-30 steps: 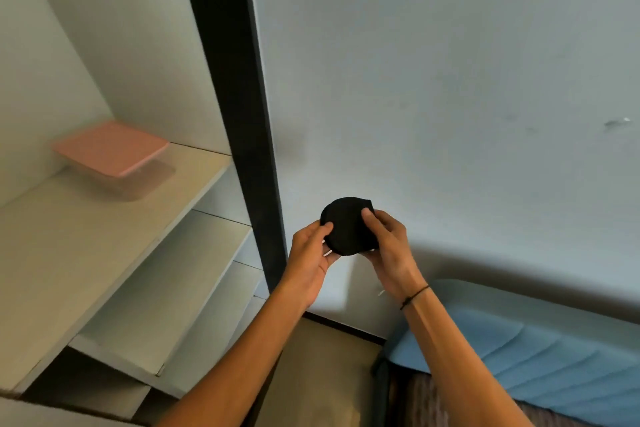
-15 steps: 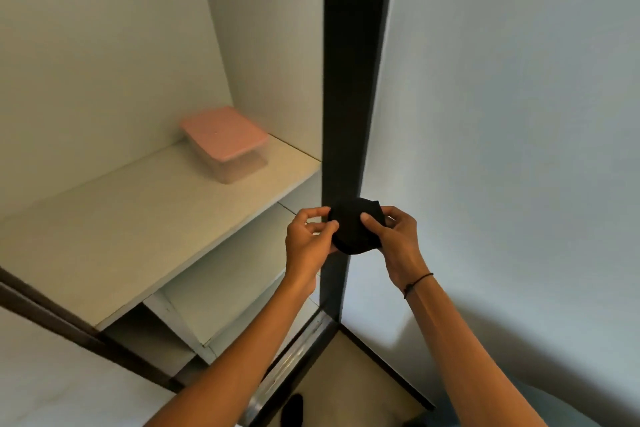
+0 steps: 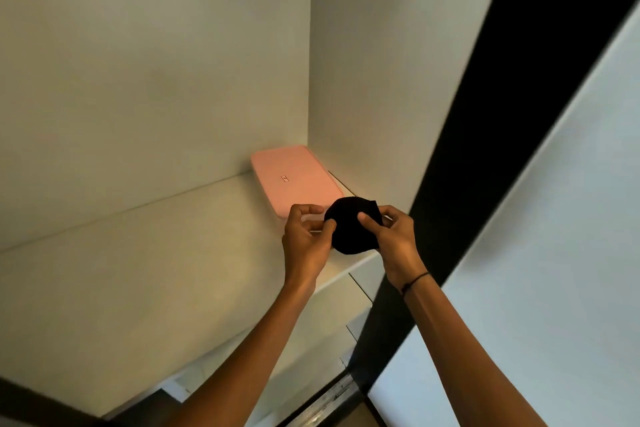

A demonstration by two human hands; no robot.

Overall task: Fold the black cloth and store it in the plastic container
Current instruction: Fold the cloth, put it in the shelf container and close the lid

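Observation:
The black cloth [image 3: 351, 227] is a small rounded bundle held up in front of the shelf. My right hand [image 3: 394, 239] grips its right side with the thumb pressed on the front. My left hand [image 3: 306, 241] pinches its left edge between thumb and fingers. Behind the hands, in the shelf's back right corner, sits the plastic container [image 3: 294, 182] with its pink lid closed; its near end is hidden by the cloth and my left fingers.
The white shelf board [image 3: 145, 270] stretches left of the container inside the wardrobe, with lower shelves [image 3: 360, 291] below. A black frame post [image 3: 460, 135] stands right of the shelf, and a pale wall [image 3: 554, 253] fills the right side.
The view has swung left and closer to the shelf, so the container now lies directly behind my hands. Both hands keep the cloth, and the bed has left the view.

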